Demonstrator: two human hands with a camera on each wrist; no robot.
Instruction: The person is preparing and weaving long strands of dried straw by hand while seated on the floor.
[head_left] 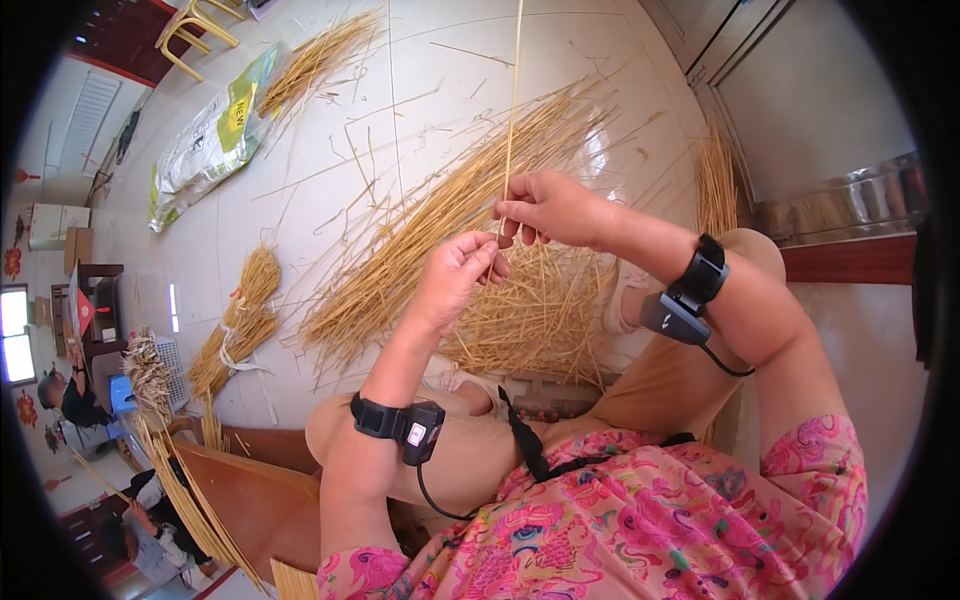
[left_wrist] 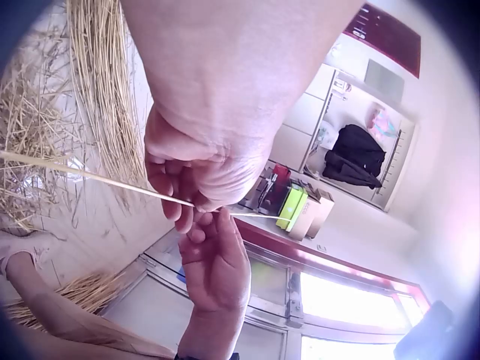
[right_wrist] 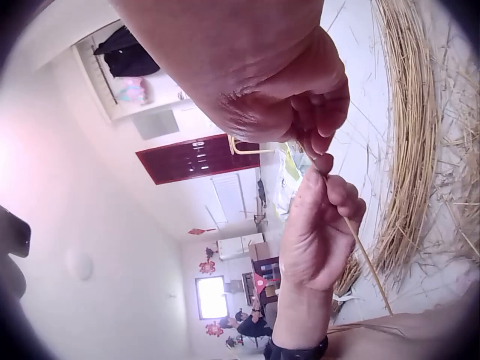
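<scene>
Both hands meet over the floor, holding one long thin straw stalk (head_left: 515, 100) between them. My left hand (head_left: 455, 275) pinches the stalk between thumb and fingers. Just above it, my right hand (head_left: 555, 208) pinches the same stalk, fingertips close to the left ones. In the left wrist view the stalk (left_wrist: 97, 178) passes through both hands and sticks out on either side. A length of straw (right_wrist: 367, 259) runs down from the left hand (right_wrist: 311, 240) in the right wrist view. Beneath the hands lies a large loose pile of straw (head_left: 400, 270).
Tied straw bundles (head_left: 240, 320) lie to the left. Farther back is a green and white sack (head_left: 215, 140) with more straw beside it. A straw bunch (head_left: 715, 185) stands by the door at right. Two people (head_left: 80, 400) are at the far left, near a wooden board (head_left: 245, 500).
</scene>
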